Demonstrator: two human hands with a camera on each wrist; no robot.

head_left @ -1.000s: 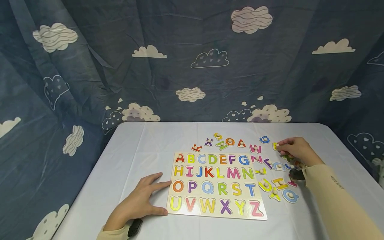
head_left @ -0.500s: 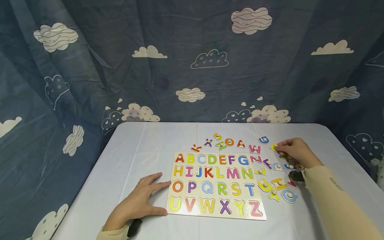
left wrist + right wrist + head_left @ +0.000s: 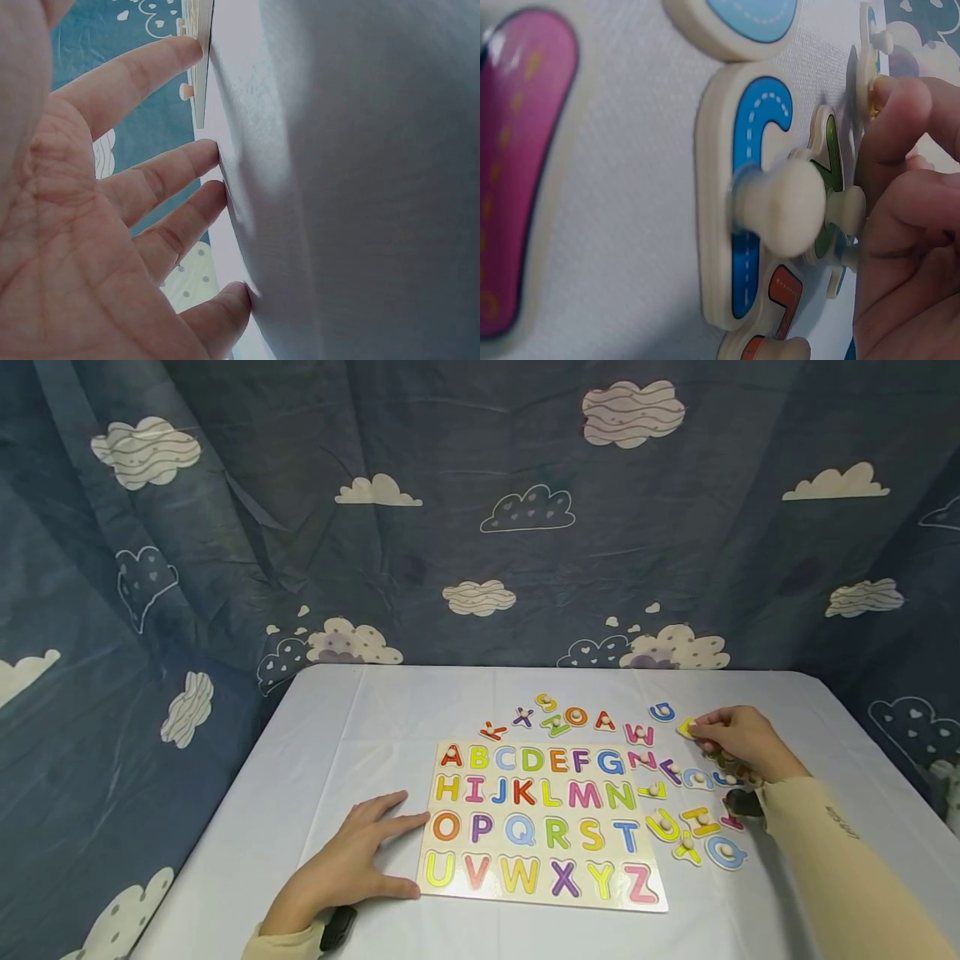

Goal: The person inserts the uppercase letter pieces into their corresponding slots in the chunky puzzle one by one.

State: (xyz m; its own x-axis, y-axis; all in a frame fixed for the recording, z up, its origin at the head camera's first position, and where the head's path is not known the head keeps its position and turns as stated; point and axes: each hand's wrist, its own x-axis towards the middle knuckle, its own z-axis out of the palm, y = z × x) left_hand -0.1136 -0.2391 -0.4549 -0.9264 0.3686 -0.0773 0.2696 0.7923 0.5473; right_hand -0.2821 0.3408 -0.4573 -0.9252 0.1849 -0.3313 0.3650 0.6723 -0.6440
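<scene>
I see the yellow piece (image 3: 685, 727) newly tilted, pinched in the right hand's (image 3: 741, 739) fingers; I'd judge it's being turned.
It's beside the blue piece (image 3: 662, 712), beyond the letter board (image 3: 540, 832); lifted off the bench (image 3: 375, 727) or not, I can't tell. The left hand (image 3: 352, 860), fingers spread apart, stays at the board's left edge.

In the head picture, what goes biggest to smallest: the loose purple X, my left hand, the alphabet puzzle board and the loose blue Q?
Biggest to smallest:
1. alphabet puzzle board
2. left hand
3. loose blue Q
4. loose purple X
</scene>
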